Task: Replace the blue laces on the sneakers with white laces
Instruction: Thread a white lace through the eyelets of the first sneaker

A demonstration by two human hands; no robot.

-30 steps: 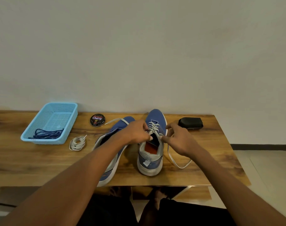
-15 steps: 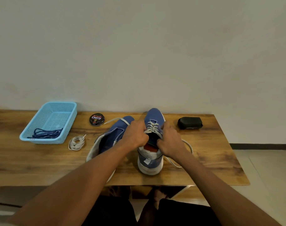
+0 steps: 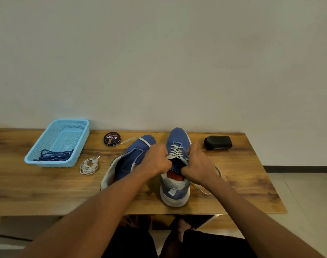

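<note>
Right sneaker [image 3: 174, 183]: stood upright just right of the tipped left sneaker [image 3: 130, 161].
White lace [image 3: 176, 150]: soft, limp, light; best taken near its ends.
Left hand [image 3: 157, 161]: curled at the eyelets; grip on the lace cannot be told.
Right hand [image 3: 197, 165]: likewise curled; cannot be told.

Across the lower middle of the frame, a wooden table [image 3: 38, 187] with dark grain streaks, butted against a plain pale wall [image 3: 159, 62] filling the whole upper half. At left centre, on the tabletop near the wall, a light blue plastic mesh basket [image 3: 80, 138], rectangular, long side running away from the camera. Just right of it, near the table's far edge, a round black polish tin [image 3: 112, 139] lying flat, lid up, lettered "Cherry". At right centre, a small black case [image 3: 218, 143], shut, near the far edge. At far right, pale floor tiles [image 3: 304, 198] below a dark skirting strip.
</note>
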